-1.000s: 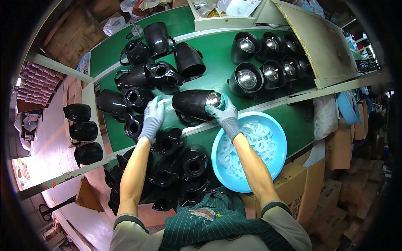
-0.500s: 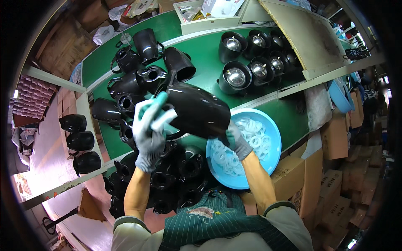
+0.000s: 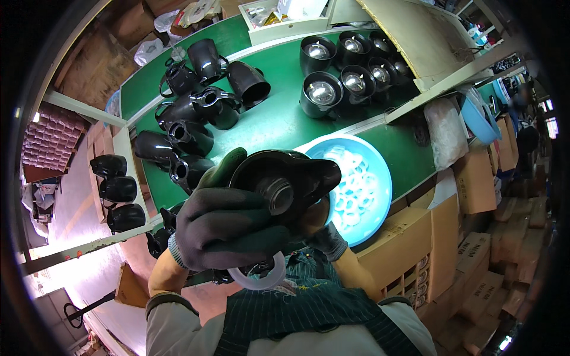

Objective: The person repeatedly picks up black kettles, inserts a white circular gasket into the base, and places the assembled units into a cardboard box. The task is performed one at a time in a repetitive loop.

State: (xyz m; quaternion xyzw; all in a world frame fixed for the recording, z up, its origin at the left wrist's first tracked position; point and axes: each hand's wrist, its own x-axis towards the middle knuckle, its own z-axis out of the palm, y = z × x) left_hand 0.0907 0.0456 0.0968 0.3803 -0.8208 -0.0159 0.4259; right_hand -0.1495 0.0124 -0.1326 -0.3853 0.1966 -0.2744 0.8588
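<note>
Close to the camera, a black jug (image 3: pixel 317 175) is held tilted with its spouted mouth facing me; a shiny clear round surface shows inside. My left hand (image 3: pixel 228 228), in a grey-green work glove, is closed round its upper side. A translucent white ring (image 3: pixel 274 275) shows just under that hand's fingers. My right hand (image 3: pixel 328 242), also gloved, is closed at the jug's lower end, its fingers partly hidden behind the jug. Right beside it stands a light blue basin (image 3: pixel 386 178) holding many loose white rings (image 3: pixel 355 190).
On the green table (image 3: pixel 267 130), several black jugs (image 3: pixel 222 110) lie or stand at left. Several black jugs with shiny liners (image 3: pixel 322 93) stand upright at back right. Three jugs (image 3: pixel 117 188) rest on the left ledge. A cardboard box (image 3: pixel 392 255) is at lower right.
The jug has come nearer the camera and swung from lying sideways to mouth toward me. My left hand has closed on its upper side; a white ring now shows below it. My right hand has moved lower.
</note>
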